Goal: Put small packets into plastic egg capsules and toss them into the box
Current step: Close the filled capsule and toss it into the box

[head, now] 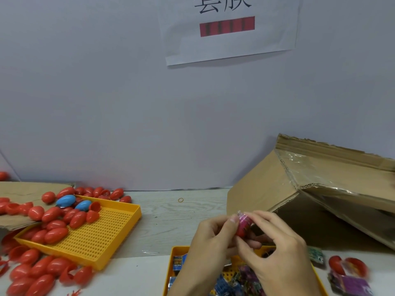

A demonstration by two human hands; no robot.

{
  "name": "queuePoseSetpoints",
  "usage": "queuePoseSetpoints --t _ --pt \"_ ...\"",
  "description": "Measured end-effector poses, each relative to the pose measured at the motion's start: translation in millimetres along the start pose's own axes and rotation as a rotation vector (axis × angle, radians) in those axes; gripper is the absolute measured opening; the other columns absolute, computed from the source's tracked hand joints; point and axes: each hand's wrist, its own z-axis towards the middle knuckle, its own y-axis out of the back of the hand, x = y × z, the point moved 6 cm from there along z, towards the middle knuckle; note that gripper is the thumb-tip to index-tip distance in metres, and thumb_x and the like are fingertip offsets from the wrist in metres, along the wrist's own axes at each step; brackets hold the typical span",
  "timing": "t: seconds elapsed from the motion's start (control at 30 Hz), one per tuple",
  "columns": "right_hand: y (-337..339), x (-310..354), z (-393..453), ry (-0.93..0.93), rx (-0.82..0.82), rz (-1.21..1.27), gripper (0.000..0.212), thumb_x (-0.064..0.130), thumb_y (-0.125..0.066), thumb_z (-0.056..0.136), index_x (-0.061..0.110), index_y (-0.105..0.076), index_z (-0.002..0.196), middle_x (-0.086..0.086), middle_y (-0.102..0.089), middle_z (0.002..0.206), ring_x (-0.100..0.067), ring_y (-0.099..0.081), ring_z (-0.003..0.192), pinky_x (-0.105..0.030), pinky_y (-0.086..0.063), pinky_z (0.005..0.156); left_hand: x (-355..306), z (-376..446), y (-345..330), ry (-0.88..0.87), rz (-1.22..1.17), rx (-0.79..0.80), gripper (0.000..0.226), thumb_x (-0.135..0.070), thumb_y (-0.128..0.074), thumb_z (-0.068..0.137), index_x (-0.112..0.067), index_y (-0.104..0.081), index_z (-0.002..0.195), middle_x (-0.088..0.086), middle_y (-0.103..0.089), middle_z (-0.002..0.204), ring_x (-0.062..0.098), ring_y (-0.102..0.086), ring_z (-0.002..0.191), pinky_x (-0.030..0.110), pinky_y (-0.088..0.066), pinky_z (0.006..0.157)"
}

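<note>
From the yellow tray (119, 238) of red capsules (56, 235) I see my left hand (210, 237) and right hand (275, 251) pinching a near-upright red capsule half (242, 228), pink packet (243, 220) protruding upward, bare bench (171, 214) behind, tipped box (284, 182) rightward.

The egg capsules (55, 235) are glossy red plastic, two of them blue (66, 200). The yellow tray (102, 238) is matt perforated plastic. The box (267, 189) is rough brown cardboard with shiny clear tape (303, 167). The tabletop (171, 218) shows pale wood grain. The packets (350, 284) are glossy printed film.
</note>
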Motion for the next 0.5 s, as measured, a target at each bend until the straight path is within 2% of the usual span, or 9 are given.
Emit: queuePoseSetpoints --t 0.1,0.2,0.37,0.43,0.5 --pt "-2 -2 0 -0.036 0.025 0.122 0.043 0.022 -0.084 0.067 0.031 -0.07 0.106 0.016 -0.064 0.106 -0.007 -0.064 0.094 -0.021 -0.054 0.07 7 -2 -4 0.095 -0.189 0.01 0.038 -0.025 -0.044 0.101 0.007 -0.067 0.102 0.027 -0.071 0.085 0.032 -0.072 0.074 0.031 -0.06 0.064" --pt "-2 -2 1 -0.034 0.056 0.154 0.051 0.025 -0.089 0.061 0.034 -0.069 0.107 0.014 -0.065 0.109 -0.007 -0.062 0.099 -0.016 -0.05 0.073 8 -4 -9 0.145 -0.379 0.02 0.047 -0.03 -0.046 0.095 0.013 -0.066 0.099 0.031 -0.068 0.079 0.034 -0.071 0.064 0.033 -0.059 0.055" --pt "3 -2 3 -0.011 0.03 0.133 0.05 0.017 -0.09 0.059 0.035 -0.07 0.102 0.012 -0.067 0.104 -0.006 -0.063 0.096 -0.009 -0.046 0.074 9 -4 -17 0.177 -0.444 0.089 0.048 -0.039 -0.058 0.08 0.006 -0.076 0.082 0.027 -0.069 0.078 0.03 -0.071 0.064 0.031 -0.059 0.056" --pt "2 -1 2 0.004 0.03 0.14 0.051 0.015 -0.09 0.06 0.036 -0.071 0.101 0.01 -0.067 0.105 -0.008 -0.064 0.093 -0.01 -0.048 0.072 13 -4 -17 0.196 -0.44 0.101 0.045 -0.037 -0.058 0.08 0.005 -0.076 0.078 0.027 -0.069 0.078 0.03 -0.071 0.064 0.031 -0.059 0.056" --pt "2 -2 2 -0.005 0.01 0.197 0.052 0.012 -0.09 0.06 0.039 -0.071 0.101 0.01 -0.066 0.105 -0.008 -0.066 0.085 -0.014 -0.054 0.065 15 -3 -17 0.213 -0.446 0.114 0.046 -0.038 -0.055 0.082 0.002 -0.076 0.074 0.027 -0.069 0.08 0.032 -0.071 0.065 0.033 -0.06 0.059"
